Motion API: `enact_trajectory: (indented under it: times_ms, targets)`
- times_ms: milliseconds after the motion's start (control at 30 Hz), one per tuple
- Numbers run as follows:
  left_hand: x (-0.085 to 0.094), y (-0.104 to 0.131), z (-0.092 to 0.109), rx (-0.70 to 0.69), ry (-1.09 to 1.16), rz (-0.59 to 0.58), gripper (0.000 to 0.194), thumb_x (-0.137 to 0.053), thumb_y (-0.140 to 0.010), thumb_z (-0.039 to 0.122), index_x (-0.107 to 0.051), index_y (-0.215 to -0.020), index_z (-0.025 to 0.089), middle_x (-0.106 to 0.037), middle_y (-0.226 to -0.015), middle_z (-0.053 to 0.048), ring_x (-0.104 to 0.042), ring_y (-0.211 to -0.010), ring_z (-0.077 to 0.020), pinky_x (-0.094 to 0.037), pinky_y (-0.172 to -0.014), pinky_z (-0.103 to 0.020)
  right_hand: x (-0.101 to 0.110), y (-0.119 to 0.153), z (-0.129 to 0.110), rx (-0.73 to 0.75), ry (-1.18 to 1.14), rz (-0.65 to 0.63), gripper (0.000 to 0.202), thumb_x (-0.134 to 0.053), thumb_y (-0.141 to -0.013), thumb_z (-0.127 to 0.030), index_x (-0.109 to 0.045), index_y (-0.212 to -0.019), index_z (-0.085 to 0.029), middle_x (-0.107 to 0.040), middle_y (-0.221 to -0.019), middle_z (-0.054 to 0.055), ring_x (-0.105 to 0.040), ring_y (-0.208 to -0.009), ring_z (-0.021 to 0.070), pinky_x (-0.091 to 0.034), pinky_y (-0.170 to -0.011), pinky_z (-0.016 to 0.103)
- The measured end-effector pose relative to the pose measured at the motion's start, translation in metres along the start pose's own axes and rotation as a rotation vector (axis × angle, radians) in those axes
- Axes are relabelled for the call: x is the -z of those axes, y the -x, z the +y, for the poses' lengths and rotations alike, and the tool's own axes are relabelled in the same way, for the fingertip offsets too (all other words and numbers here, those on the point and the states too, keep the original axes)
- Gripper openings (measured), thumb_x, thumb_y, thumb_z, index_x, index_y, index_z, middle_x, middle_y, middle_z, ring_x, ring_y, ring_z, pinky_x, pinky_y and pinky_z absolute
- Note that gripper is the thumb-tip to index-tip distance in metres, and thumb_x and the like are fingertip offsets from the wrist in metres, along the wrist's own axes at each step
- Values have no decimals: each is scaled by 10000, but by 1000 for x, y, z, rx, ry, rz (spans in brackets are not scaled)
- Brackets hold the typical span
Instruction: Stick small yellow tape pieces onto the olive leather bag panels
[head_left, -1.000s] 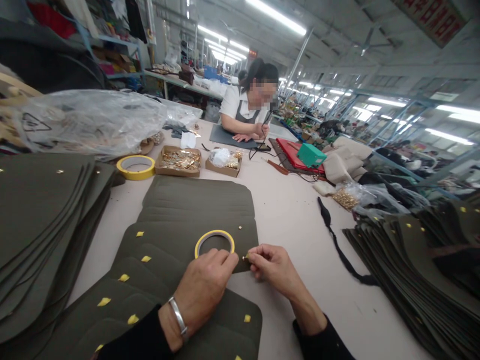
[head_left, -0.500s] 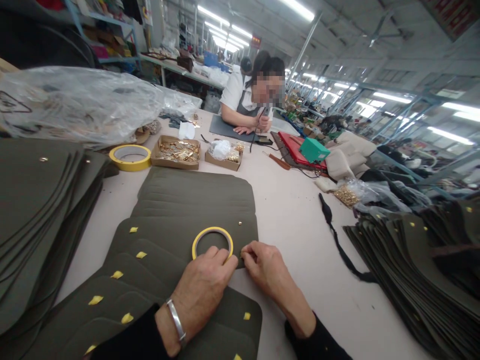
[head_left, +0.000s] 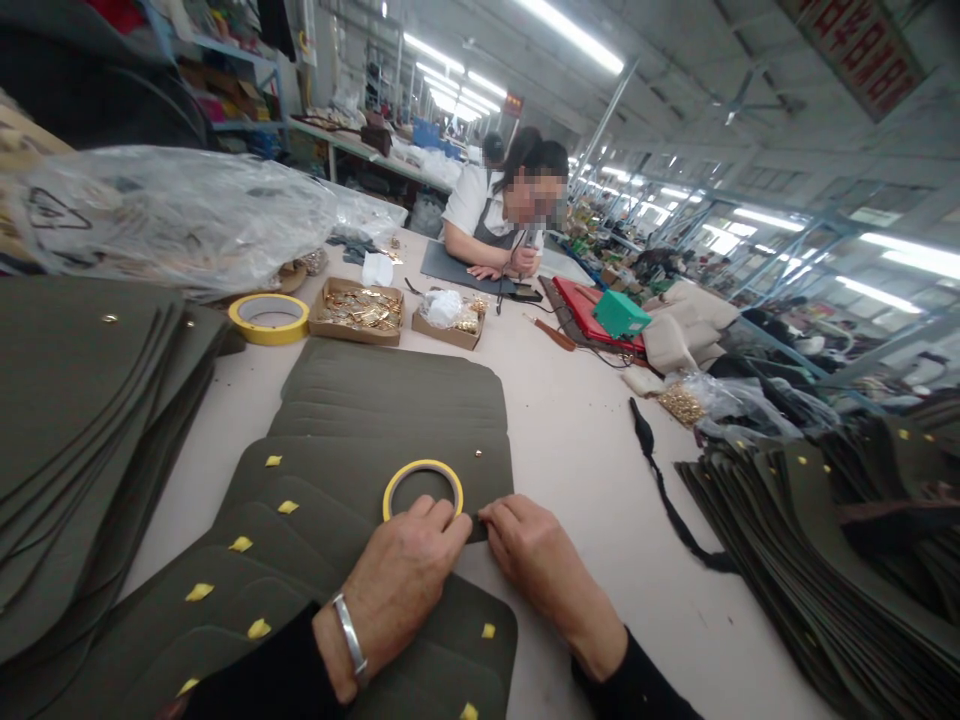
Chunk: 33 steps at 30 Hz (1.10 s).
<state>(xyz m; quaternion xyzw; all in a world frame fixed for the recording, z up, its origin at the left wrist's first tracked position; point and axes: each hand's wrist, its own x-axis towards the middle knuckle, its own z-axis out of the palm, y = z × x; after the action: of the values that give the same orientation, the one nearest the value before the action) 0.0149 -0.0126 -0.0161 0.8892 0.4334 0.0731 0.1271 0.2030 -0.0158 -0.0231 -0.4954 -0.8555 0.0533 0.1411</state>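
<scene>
olive panel (head_left: pixel 390 480) corner pinched under both hands' fingertips, left hand (head_left: pixel 401 585), right hand (head_left: pixel 529 550); no readable writing

Bright, even workshop light under a wide, bending lens.

Long ceiling tube lights (head_left: pixel 570 35) run off into the distance and glare white, with more burnt-out strips at the right edge. The pale worktop (head_left: pixel 577 440) is evenly lit; only soft, short shadows lie under the hands and the stacked dark panels (head_left: pixel 90 400). Straight beams bow and stretch toward the corners. The near middle is sharp; the far hall is hazy, and one face there is pixelated.
</scene>
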Motion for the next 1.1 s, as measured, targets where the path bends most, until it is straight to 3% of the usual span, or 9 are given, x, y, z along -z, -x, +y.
enact_trajectory:
  times_ms: [167, 300, 433, 567, 633, 733, 800, 900, 1100]
  targets:
    - [3, 1, 1, -46, -46, -46, 249, -395, -833, 21, -565, -893, 193, -604, -878, -54, -544, -799, -212, -481, -715, -344, 2, -16, -6, -171, 44, -168, 206, -491, -875, -78, -692, -865, -126, -691, -800, 103, -653, -746, 197, -495, -741, 281]
    - [7, 1, 2, -82, -69, -100, 286, -379, -800, -6, -558, -895, 196, -624, -861, -52, -578, -766, -219, -488, -717, -377, 3, -19, -2, -280, -26, -172, 199, -519, -842, -122, -710, -884, -161, -717, -834, 85, -660, -750, 184, -470, -718, 261]
    - [15, 1, 0, -77, 27, -105, 254, -358, -856, 36, -541, -917, 202, -626, -856, -33, -603, -712, -194, -495, -648, -321, 10, -11, -4, -325, -143, -154, 205, -549, -766, -97, -724, -829, -181, -717, -769, 49, -642, -684, 164, -443, -646, 235]
    - [21, 0, -6, -70, 114, -60, 220, -365, -907, 94, -550, -928, 211, -636, -848, -19, -624, -708, -177, -499, -622, -278, 23, 2, -7, -304, -367, -292, 186, -575, -730, -98, -729, -761, -197, -688, -630, 1, -591, -551, 129, -400, -536, 207]
    - [20, -1, -9, -82, 152, -8, 226, -376, -918, 109, -568, -965, 218, -655, -848, -14, -647, -748, -173, -512, -657, -268, 28, 5, -5, -346, -484, -218, 183, -581, -753, -113, -730, -821, -194, -703, -682, 4, -605, -592, 130, -424, -565, 207]
    - [11, -1, -15, -131, 219, 109, 284, -395, -941, 157, -526, -1180, 237, -698, -907, -15, -678, -802, -161, -533, -709, -248, 29, 6, -4, -405, -616, 29, 181, -553, -823, -151, -719, -886, -185, -706, -763, 19, -618, -669, 138, -462, -620, 221]
    - [3, -1, -18, -172, 239, 185, 418, -408, -951, 185, -372, -1363, 242, -714, -1004, -29, -692, -851, -159, -546, -734, -241, 27, 4, -6, -331, -650, 117, 179, -548, -844, -161, -711, -911, -187, -693, -777, 21, -611, -678, 137, -473, -639, 230]
    - [-5, -1, -20, -189, 233, 266, 534, -405, -962, 208, -194, -1452, 226, -701, -1125, -54, -700, -910, -164, -555, -740, -236, 21, -1, -14, -156, -611, 190, 188, -554, -847, -145, -683, -976, -189, -684, -830, 34, -611, -720, 142, -486, -700, 251]
    - [-4, 0, -16, -191, 211, 319, 415, -365, -976, 228, -274, -1380, 201, -731, -1006, -39, -716, -801, -162, -544, -649, -225, 8, -3, -18, 28, -458, 251, 185, -480, -877, -109, -642, -916, -189, -682, -841, 63, -624, -798, 170, -494, -752, 285]
